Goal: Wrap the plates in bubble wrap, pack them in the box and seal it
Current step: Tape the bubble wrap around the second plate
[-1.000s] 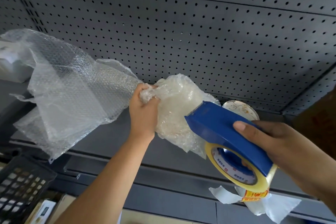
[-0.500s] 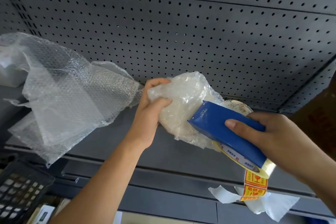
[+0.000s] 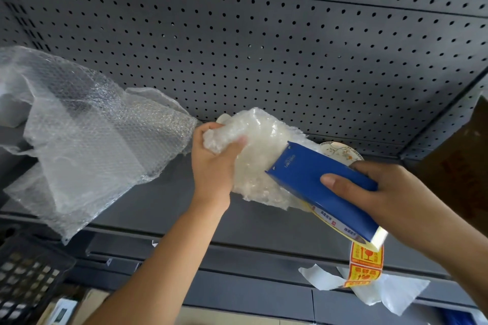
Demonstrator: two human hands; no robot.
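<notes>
My left hand [image 3: 215,163] grips the gathered end of a bundle wrapped in bubble wrap [image 3: 260,153], resting on the grey shelf [image 3: 163,208]. A long loose sheet of bubble wrap [image 3: 87,145] trails off to the left of that grip. My right hand [image 3: 380,192] holds a blue tape dispenser [image 3: 317,185] with its front edge laid against the bundle. A strip of yellow and red fragile tape [image 3: 365,264] hangs from the dispenser's lower end. Behind the dispenser a bare patterned plate [image 3: 340,152] shows its rim. No box is clearly in view.
A grey pegboard wall [image 3: 264,47] rises behind the shelf. A black plastic crate [image 3: 26,277] sits at lower left with small items beside it. White crumpled paper [image 3: 383,290] lies on the lower ledge at right. Something brown [image 3: 459,166] stands at the far right.
The dispenser has tilted and slid up onto the wrapped bundle, its roll now hidden behind the blue body. My left hand shifted its grip further round the gathered wrap.
</notes>
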